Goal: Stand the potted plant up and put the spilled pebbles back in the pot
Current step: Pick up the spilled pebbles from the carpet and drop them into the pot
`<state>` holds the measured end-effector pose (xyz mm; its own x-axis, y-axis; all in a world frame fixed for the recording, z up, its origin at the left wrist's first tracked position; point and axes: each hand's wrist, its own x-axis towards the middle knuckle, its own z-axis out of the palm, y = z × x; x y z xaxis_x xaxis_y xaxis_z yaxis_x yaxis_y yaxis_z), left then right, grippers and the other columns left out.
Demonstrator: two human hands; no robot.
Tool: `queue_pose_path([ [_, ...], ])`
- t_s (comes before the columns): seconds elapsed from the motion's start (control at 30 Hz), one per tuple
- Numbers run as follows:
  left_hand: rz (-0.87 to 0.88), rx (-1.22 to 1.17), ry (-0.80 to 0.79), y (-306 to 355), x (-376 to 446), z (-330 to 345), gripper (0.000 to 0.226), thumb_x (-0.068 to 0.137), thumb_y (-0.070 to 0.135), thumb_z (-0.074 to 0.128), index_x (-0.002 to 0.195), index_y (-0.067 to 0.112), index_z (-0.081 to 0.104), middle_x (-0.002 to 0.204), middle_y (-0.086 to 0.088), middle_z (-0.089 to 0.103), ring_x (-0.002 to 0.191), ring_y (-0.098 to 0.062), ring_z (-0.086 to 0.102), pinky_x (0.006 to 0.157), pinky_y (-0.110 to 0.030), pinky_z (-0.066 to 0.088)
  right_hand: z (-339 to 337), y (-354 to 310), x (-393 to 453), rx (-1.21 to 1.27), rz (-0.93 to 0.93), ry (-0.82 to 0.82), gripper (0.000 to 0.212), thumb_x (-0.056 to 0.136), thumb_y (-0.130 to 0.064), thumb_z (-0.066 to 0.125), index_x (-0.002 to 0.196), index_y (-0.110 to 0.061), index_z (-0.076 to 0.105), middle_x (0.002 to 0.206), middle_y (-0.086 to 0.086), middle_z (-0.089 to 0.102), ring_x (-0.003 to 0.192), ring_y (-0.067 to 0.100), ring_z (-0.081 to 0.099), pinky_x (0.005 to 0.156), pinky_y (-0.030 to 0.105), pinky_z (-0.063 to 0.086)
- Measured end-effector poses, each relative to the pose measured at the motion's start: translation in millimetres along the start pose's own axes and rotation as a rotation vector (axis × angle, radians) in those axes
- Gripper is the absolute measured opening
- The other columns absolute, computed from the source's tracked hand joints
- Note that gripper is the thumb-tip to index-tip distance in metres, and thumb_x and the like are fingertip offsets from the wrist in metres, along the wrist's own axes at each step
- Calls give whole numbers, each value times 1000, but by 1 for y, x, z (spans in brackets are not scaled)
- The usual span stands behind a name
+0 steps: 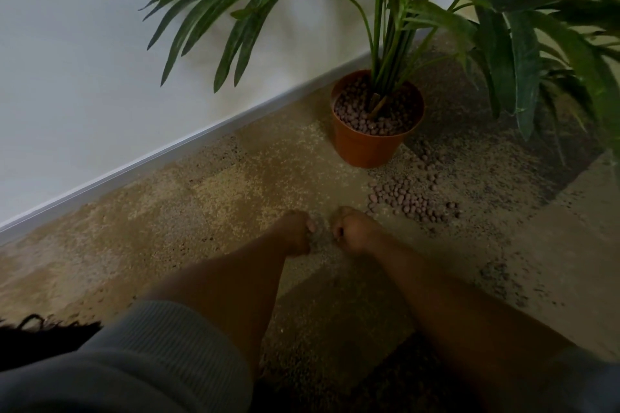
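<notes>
The orange plastic pot (365, 147) stands upright on the carpet near the wall. Green palm-like leaves (402, 20) rise from it, and brown pebbles (362, 114) fill its top. A pile of spilled pebbles (406, 199) lies on the carpet in front of the pot and to its right, with a few strays up by the pot's base. My left hand (295, 233) and my right hand (354, 231) rest side by side on the carpet just left of the pile. Both have their fingers curled in, and nothing shows inside either.
A white wall with a pale baseboard (167, 157) runs diagonally along the left. Long leaves (523, 70) hang low over the floor on the right. The mottled tan and grey carpet (201, 211) stretches left of the hands. My grey sleeve (151, 345) fills the lower left.
</notes>
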<state>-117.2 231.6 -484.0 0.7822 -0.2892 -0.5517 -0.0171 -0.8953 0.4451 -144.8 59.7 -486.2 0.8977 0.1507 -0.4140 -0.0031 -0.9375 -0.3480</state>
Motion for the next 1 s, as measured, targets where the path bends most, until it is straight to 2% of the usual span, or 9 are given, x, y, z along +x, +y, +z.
queue_pose_path([
  [0.1, 15, 36, 32, 0, 0, 3, 37, 76, 4, 73, 109, 19, 61, 112, 0, 39, 93, -16, 50, 60, -19, 46, -3, 3, -6, -54, -33, -81, 18, 92, -21, 60, 108, -14, 66, 150, 14, 35, 135, 26, 41, 110, 32, 37],
  [0.2, 28, 103, 41, 0, 3, 4, 31, 77, 5, 72, 106, 14, 65, 108, -1, 45, 93, -15, 51, 73, -24, 49, -1, 4, -11, -54, -44, -99, 10, 86, -15, 67, 95, -17, 64, 132, 9, 44, 118, 25, 51, 99, 33, 46],
  [0.33, 35, 121, 21, 2, 3, 5, 15, 75, 12, 73, 90, 15, 69, 108, -3, 64, 93, -16, 61, 74, -25, 53, -1, 3, -14, 13, -10, -79, 13, 83, -12, 69, 79, -22, 61, 118, 6, 52, 103, 21, 55, 95, 36, 50],
  [0.57, -17, 144, -51, 11, -6, 6, 27, 81, 24, 66, 99, 4, 70, 100, -11, 69, 95, -23, 66, 81, -33, 57, 2, 5, -18, 80, 88, -28, 9, 86, -8, 65, 92, -12, 69, 111, 9, 62, 102, 23, 60, 94, 36, 52],
  [0.67, -101, -7, -117, 16, -11, 0, 28, 87, 27, 59, 98, 3, 69, 91, -9, 66, 87, -22, 65, 72, -28, 51, 2, 5, -21, 92, 91, -15, 10, 84, -8, 69, 83, -18, 67, 113, 10, 60, 100, 22, 60, 93, 34, 52],
  [0.73, -152, -218, -226, 21, -12, -5, 24, 90, 14, 47, 83, -1, 64, 76, -7, 58, 65, -18, 58, 58, -22, 45, 1, 4, -23, 58, 80, -25, 9, 86, -9, 66, 87, -18, 66, 115, 10, 59, 102, 22, 60, 92, 33, 52],
  [0.87, -318, -1104, -307, 33, -18, -15, 21, 82, 0, 32, 73, 11, 48, 70, -4, 48, 59, -12, 46, 46, -18, 44, -4, -4, -25, -1, 59, -61, 21, 93, -10, 57, 113, -8, 63, 122, 13, 57, 112, 27, 57, 93, 34, 47],
  [0.93, -319, -1222, -298, 35, -17, -19, 20, 83, 8, 35, 74, 13, 52, 69, -3, 52, 59, -12, 49, 47, -18, 45, -6, -5, -29, -3, 54, -74, 24, 94, -11, 55, 117, -8, 61, 123, 13, 56, 114, 27, 56, 92, 32, 46],
  [1.0, -297, -1128, -274, 37, -16, -19, 22, 87, 15, 40, 71, 14, 55, 64, -1, 53, 52, -10, 48, 45, -17, 42, -5, -4, -32, 60, 70, -53, 18, 91, -10, 58, 108, -11, 64, 114, 9, 58, 107, 25, 58, 92, 32, 48],
])
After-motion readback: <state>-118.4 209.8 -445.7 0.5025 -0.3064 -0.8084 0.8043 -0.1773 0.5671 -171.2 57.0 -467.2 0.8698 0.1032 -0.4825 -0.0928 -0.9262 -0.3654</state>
